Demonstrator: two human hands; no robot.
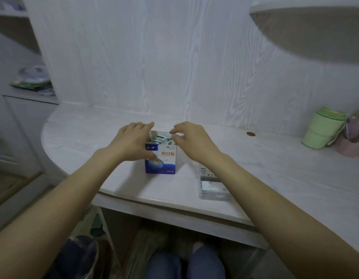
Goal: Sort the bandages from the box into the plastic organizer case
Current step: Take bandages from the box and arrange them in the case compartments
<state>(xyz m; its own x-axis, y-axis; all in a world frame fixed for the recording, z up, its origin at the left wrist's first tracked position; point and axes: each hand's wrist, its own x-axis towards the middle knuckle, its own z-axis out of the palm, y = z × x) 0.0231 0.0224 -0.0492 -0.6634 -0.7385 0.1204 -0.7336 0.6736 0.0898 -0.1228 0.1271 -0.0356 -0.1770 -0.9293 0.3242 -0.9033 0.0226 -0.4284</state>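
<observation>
Head view. The bandage box, blue and white with orange lettering, stands upright on the white worktop, near its front edge, top flaps open. Wrapped bandages show standing packed inside the open mouth.

The left hand grips the box from its left side: thumb on the printed front face, fingers curled over the far top edge. The right hand hovers at the right top corner of the box, thumb and forefinger drawn close together at the rim. Whether they already pinch a bandage or a flap cannot be told; the tips are too small and blurred.

The plastic organizer case lies flat on the worktop, to the right of the box and nearer the person, partly hidden under the right forearm. It is clear, and some white content shows through it; compartments cannot be made out.

A green cup stands far right, well apart.

Judgement: the step in hand is drawing bandages from the box, early in the task. The next move calls for a firm pinch on one bandage, a straight lift while the left hand steadies the box, then carriage rightward to the case.
</observation>
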